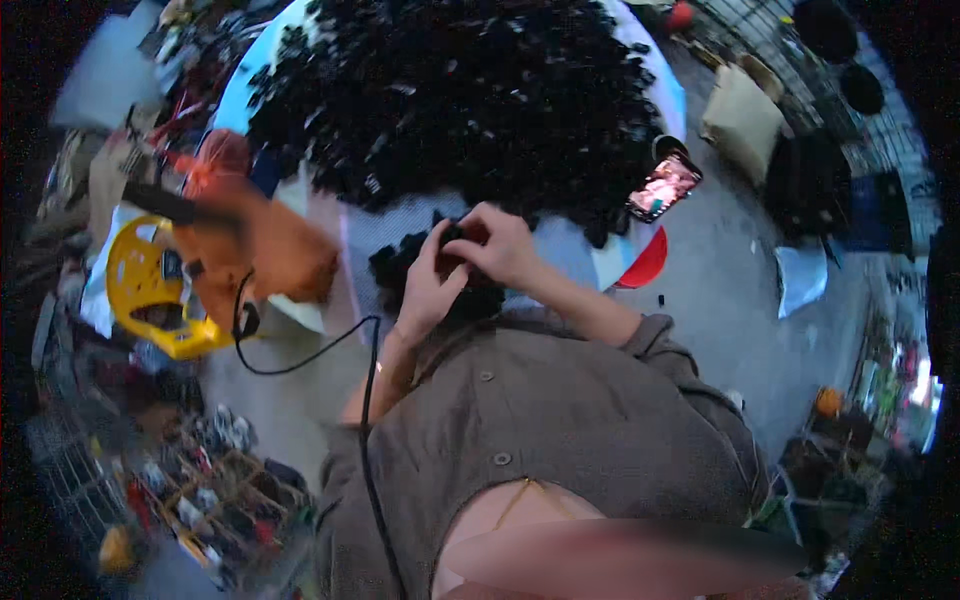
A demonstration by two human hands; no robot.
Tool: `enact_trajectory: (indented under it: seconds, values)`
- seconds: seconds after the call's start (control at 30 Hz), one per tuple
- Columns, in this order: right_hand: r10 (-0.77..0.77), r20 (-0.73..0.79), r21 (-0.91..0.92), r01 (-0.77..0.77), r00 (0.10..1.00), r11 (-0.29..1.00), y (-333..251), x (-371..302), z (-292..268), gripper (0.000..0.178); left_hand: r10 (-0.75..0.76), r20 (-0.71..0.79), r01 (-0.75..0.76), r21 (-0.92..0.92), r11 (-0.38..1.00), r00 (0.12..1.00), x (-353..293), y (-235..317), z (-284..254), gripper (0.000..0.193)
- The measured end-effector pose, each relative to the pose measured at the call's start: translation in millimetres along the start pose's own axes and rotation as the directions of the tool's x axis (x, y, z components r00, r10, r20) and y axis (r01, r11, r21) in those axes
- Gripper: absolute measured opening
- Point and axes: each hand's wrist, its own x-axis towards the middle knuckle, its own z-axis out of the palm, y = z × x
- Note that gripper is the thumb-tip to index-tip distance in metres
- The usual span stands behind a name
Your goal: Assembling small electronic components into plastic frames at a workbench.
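Both of my hands meet at the near edge of a table heaped with small black pieces [450, 110]. My left hand [430, 288] is closed, with its thumb and fingers pinching a small dark piece [450, 236]. From the other side, my right hand [503, 246] curls its fingers and thumb round the same piece. Its exact kind is too dark and small to make out. Just beside and under my hands lies a smaller cluster of black pieces [395, 262] on a pale, mesh-like surface [375, 228].
On the table's right edge a phone [665, 188] glows, with a red rounded object [645, 260] below it. At left, a person in orange [270, 245] sits near a yellow plastic chair [145, 285]. A black cable [372, 400] crosses my left side. Cartons [742, 118] stand at far right.
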Motion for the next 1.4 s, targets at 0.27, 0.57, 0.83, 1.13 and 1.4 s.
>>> enact_trajectory:
  seconds: [0.27, 0.57, 0.83, 1.13, 1.4]
  values:
    - [0.004, 0.132, -0.198, 0.023, 0.991, 0.98, 3.2, 2.4, -9.1, 0.034, 0.016, -0.012, -0.013, 0.222, 0.975, 1.0, 8.5, -4.0, -9.5, 0.042]
    - [-0.231, -0.432, -0.667, -0.136, 0.872, 0.733, 82.7, 133.0, -107.7, 0.043, -0.012, 0.131, -0.05, 0.459, 0.887, 0.991, 18.6, -28.2, -20.9, 0.028]
    - [-0.132, -0.275, -0.87, -0.188, 0.953, 0.456, 97.0, 166.9, -106.4, 0.042, -0.15, 0.331, -0.126, 0.681, 0.722, 0.932, 66.1, -34.2, 0.2, 0.035]
    - [-0.327, -0.378, -0.545, 0.077, 0.866, 0.835, 74.4, 117.9, -87.3, 0.028, 0.005, -0.164, 0.115, 0.715, 0.689, 0.986, 129.4, -107.2, 32.4, 0.034]
    - [0.403, 0.026, 0.459, -0.369, 0.915, 0.809, 57.5, 18.6, -19.3, 0.032, -0.112, -0.219, 0.182, 0.334, 0.925, 0.969, 105.6, -66.4, 19.5, 0.025]
